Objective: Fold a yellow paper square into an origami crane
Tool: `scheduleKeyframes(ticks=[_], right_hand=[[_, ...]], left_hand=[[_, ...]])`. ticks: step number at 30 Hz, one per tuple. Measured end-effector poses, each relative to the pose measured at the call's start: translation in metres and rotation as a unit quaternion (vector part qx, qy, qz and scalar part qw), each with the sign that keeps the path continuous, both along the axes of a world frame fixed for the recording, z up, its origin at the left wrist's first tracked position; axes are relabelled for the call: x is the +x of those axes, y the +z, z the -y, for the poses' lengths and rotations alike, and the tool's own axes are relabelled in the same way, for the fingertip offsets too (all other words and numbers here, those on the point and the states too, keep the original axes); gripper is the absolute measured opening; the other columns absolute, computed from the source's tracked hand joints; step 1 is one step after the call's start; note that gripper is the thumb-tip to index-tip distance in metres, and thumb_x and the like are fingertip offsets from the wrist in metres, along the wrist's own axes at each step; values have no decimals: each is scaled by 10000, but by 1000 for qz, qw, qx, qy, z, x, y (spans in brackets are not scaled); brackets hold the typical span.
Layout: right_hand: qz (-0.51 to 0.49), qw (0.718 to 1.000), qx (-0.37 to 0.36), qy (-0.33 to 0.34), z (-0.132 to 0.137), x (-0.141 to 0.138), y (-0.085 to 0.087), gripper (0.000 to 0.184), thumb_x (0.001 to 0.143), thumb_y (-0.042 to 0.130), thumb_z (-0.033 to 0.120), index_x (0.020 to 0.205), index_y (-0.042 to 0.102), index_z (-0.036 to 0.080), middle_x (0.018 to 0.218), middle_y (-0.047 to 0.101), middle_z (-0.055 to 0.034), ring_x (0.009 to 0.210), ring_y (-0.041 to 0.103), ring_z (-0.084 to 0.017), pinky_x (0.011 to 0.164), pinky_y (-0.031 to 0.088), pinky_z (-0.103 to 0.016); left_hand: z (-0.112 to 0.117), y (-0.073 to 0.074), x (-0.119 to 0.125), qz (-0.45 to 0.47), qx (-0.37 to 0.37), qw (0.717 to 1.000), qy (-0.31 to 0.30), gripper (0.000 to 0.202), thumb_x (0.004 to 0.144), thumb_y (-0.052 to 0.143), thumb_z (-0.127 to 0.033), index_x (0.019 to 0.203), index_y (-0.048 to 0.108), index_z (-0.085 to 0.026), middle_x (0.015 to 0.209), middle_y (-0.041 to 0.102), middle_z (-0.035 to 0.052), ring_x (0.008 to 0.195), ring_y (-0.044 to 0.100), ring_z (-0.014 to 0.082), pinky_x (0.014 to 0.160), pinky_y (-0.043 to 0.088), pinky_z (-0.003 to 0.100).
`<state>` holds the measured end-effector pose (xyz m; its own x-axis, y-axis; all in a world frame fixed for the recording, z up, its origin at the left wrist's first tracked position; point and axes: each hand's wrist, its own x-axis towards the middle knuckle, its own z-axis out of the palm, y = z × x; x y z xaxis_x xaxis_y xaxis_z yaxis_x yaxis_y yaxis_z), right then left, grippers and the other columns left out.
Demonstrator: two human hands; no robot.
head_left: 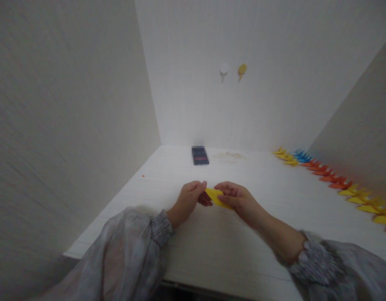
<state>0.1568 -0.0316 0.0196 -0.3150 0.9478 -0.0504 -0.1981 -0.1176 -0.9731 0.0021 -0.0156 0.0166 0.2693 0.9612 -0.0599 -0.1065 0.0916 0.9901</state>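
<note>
Gathered grey sleeves (127, 238) ended behind the left hand (189, 197) and the right hand (240, 201), leaving their grip free of cloth. The left hand pinched one end of the yellow paper (213, 195) while the right hand was clamped near its other end, seemingly to steady it over the bench (193, 251); folded paper figures (321, 172) stood well to the right hand's right, probably to keep them clear

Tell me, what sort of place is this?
Probably a paper-craft nook: pale walls around a white tabletop, folded figures along its right side, and yellow paper in the left hand and right hand.
</note>
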Motion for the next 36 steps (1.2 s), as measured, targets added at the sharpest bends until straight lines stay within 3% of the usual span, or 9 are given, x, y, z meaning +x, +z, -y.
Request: scheduleKeyframes(ticks=[7,15,17,22,27,36], right_hand=[[-7,1000,26,-12,-3,1,2,385,562,697,250,818,412,217,546,535,72,491,515,-93,495,339,-223],[14,996,10,83,-3,9,-6,407,571,693,256,856,407,210,590,542,65,501,506,-89,486,340,-223],[25,997,14,68,-3,8,-6,398,569,694,272,846,416,203,580,537,65,507,512,-92,494,345,-228],[15,999,41,-20,-5,6,-3,389,557,702,296,808,422,196,524,513,82,497,518,-94,511,369,-238],[51,995,52,-70,-5,7,0,437,522,725,314,817,429,188,538,551,58,505,541,-118,535,408,-274],[96,992,72,-45,-9,9,-4,419,513,729,295,792,438,181,480,516,81,442,488,-88,480,383,-244]], left_hand=[[-1,-1,1,-8,21,1000,10,343,733,486,-433,612,505,-114,516,589,20,431,563,101,443,433,204],[-3,-4,-5,-63,-31,987,-147,302,640,612,-396,643,545,-101,524,605,25,414,556,97,423,429,193],[-3,-4,-5,-62,-29,985,-156,285,631,627,-372,656,550,-99,528,609,24,403,549,90,413,425,187],[-4,-6,-6,-44,-12,993,-110,278,641,623,-366,677,545,-102,544,618,26,435,572,95,441,443,189],[-5,-8,-6,-38,-30,989,-138,265,607,660,-324,682,540,-100,546,624,30,458,585,110,459,459,206],[-6,-11,-6,-40,-38,985,-166,272,599,667,-309,710,531,-101,592,631,33,481,594,105,468,451,192]])
